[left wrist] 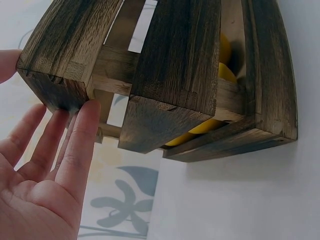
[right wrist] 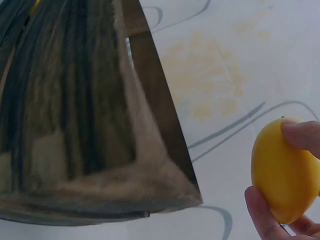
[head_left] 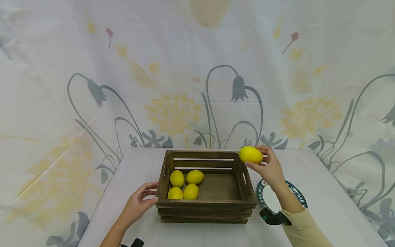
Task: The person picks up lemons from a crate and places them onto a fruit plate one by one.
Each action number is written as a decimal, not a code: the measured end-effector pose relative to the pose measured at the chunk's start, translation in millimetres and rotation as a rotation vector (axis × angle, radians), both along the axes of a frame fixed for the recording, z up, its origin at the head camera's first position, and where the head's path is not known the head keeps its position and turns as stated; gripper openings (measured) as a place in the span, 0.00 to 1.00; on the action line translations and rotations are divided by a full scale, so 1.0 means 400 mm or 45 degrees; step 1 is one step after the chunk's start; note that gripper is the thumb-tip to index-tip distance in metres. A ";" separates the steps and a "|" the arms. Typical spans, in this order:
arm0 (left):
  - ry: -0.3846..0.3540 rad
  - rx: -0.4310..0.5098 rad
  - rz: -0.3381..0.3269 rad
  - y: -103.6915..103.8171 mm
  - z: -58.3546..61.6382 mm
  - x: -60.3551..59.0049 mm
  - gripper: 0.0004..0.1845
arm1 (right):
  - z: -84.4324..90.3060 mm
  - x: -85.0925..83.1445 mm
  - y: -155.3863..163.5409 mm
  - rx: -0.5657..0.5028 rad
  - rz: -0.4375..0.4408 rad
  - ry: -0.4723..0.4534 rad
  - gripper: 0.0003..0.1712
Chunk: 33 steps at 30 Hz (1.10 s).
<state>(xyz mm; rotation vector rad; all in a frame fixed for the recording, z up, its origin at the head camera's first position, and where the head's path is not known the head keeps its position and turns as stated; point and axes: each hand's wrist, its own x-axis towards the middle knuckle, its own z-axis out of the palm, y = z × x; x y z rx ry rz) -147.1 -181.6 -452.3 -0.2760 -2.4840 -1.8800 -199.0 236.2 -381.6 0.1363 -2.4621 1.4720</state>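
A dark wooden slatted crate (head_left: 205, 205) stands on the white table, with several yellow lemons (head_left: 186, 185) in its left half. My right hand (head_left: 267, 167) pinches another yellow lemon (head_left: 251, 154) between thumb and fingers, just above the crate's far right corner. In the right wrist view that lemon (right wrist: 282, 170) hangs beside the crate's wall (right wrist: 85, 115). My left hand (head_left: 140, 200) rests with straight fingers (left wrist: 75, 145) against the crate's near left corner (left wrist: 52, 82), holding nothing.
A round plate with a dark green lettered rim (head_left: 271, 200) lies on the table right of the crate, partly under my right forearm. A floral cloth (head_left: 197, 85) hangs behind the table and drapes its sides. A black strap circles my right wrist (head_left: 273, 217).
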 end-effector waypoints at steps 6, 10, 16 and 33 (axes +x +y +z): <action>0.008 -0.006 -0.002 0.000 -0.001 -0.001 0.24 | -0.022 0.007 0.027 0.026 -0.055 -0.008 0.37; 0.014 -0.006 -0.011 0.001 0.001 0.000 0.24 | -0.038 0.011 0.045 0.034 -0.087 -0.015 0.37; 0.028 -0.002 -0.020 0.003 0.003 0.004 0.24 | -0.065 0.016 0.069 0.054 -0.116 -0.018 0.37; 0.039 0.006 -0.032 -0.001 -0.002 0.000 0.24 | -0.149 0.020 0.126 0.018 -0.258 -0.106 0.38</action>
